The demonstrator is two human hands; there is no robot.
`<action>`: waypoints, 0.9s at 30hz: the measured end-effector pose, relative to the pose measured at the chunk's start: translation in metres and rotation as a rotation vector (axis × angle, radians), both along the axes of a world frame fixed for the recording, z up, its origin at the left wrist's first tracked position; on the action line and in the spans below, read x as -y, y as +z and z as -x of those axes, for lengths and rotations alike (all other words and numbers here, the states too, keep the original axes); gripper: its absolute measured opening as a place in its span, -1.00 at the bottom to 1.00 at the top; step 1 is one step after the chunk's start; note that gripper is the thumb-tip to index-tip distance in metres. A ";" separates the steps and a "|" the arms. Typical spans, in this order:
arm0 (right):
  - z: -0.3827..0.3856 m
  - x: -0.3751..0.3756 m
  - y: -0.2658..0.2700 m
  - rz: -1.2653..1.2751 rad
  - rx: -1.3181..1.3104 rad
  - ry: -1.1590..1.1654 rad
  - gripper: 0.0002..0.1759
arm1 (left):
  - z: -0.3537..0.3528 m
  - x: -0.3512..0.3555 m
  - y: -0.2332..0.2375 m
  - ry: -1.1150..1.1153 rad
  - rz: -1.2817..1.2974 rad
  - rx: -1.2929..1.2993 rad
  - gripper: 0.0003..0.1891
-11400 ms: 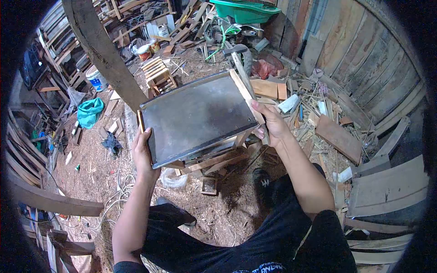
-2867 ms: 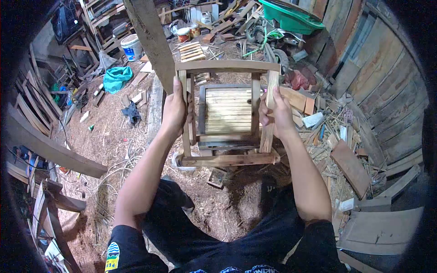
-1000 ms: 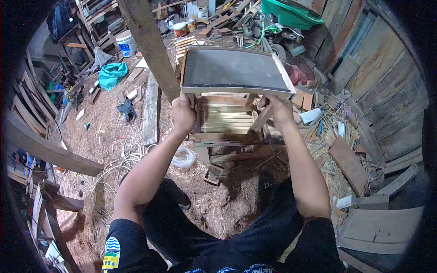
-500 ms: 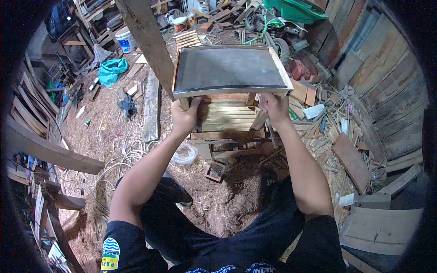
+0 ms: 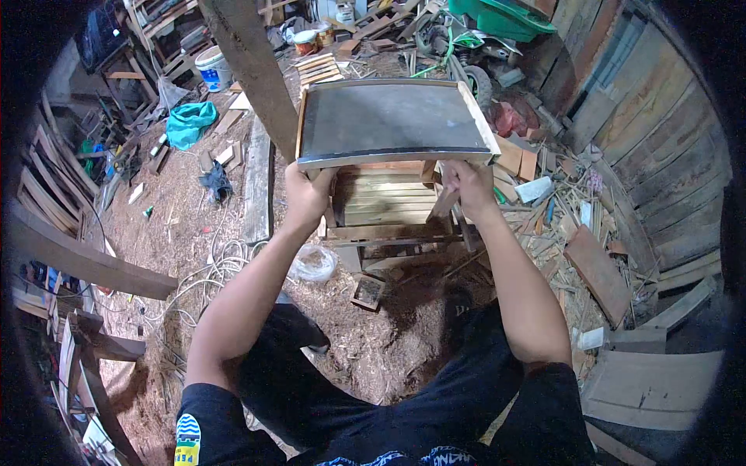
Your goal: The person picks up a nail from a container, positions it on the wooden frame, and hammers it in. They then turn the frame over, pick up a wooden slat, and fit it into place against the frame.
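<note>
A sawdust floor [image 5: 373, 342] strewn with offcuts fills the shed, with a leaning timber post [image 5: 249, 70] at 11 o'clock, a plank wall [image 5: 660, 155] at 3 o'clock, and a white bucket [image 5: 210, 68] and teal bag [image 5: 190, 120] at 10 o'clock. The wooden stool [image 5: 392, 120] is held up at 12 o'clock. The left hand [image 5: 307, 193] and right hand [image 5: 466, 185] are apart, each closed round a leg just under its near edge, with the fingertips hidden behind the wood. Its top is a flat, dull, dark rectangle edged in pale strips, with pale slats beneath.
</note>
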State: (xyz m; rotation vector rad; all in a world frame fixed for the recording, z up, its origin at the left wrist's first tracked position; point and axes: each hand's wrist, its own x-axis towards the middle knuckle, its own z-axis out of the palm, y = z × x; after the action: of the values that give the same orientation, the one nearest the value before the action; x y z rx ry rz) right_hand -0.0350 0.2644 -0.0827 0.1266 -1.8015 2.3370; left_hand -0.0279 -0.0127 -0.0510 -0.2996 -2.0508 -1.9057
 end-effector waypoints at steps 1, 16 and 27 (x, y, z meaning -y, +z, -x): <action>0.000 -0.001 -0.002 -0.001 -0.001 0.006 -0.81 | -0.002 -0.001 0.000 0.013 -0.027 0.052 -0.90; -0.008 -0.001 0.000 0.091 -0.001 0.061 -0.84 | 0.008 -0.004 -0.009 -0.084 -0.172 0.001 -0.88; -0.021 0.001 0.033 0.047 0.035 0.129 -0.91 | 0.009 0.014 0.020 -0.202 -0.030 0.128 -0.82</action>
State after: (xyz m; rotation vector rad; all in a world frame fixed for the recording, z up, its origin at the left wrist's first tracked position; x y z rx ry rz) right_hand -0.0138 0.2632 -0.0494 0.2033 -1.8034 2.4825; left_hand -0.0369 -0.0269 -0.0313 -0.4003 -2.1423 -2.1227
